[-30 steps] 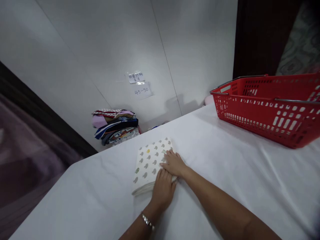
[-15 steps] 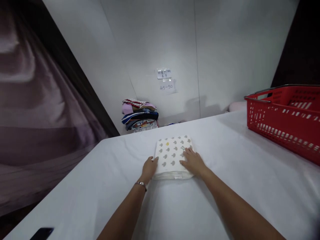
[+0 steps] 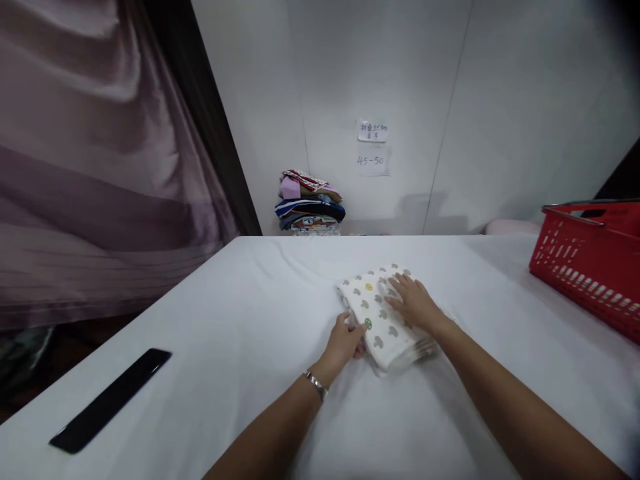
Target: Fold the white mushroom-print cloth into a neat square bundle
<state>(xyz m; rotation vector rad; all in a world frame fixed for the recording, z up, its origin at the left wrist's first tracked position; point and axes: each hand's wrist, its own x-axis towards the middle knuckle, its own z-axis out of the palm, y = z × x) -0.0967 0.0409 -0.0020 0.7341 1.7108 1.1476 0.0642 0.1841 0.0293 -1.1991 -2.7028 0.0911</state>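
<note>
A folded white cloth (image 3: 376, 319) with grey mushroom-like prints, one yellow and one green, lies at an angle on the white-covered table (image 3: 240, 333). At its left edge, my left hand (image 3: 345, 341) pinches the layers, thumb on top and fingers partly hidden underneath. A silver bracelet (image 3: 316, 385) circles the left wrist. My right hand (image 3: 414, 303) rests flat on the upper right part of the cloth with its fingers spread. The cloth's near edge shows several layers and looks slightly blurred.
A red plastic basket (image 3: 590, 267) stands at the table's right side. Folded clothes (image 3: 311, 203) are stacked beyond the far edge, below paper signs (image 3: 373, 147) on the wall. A dark flat object (image 3: 113, 400) lies at left, near a mauve curtain (image 3: 100, 173).
The cloth has turned from lying square to lying at an angle. My left hand has gone from touching its side to pinching its edge. The view has shifted left.
</note>
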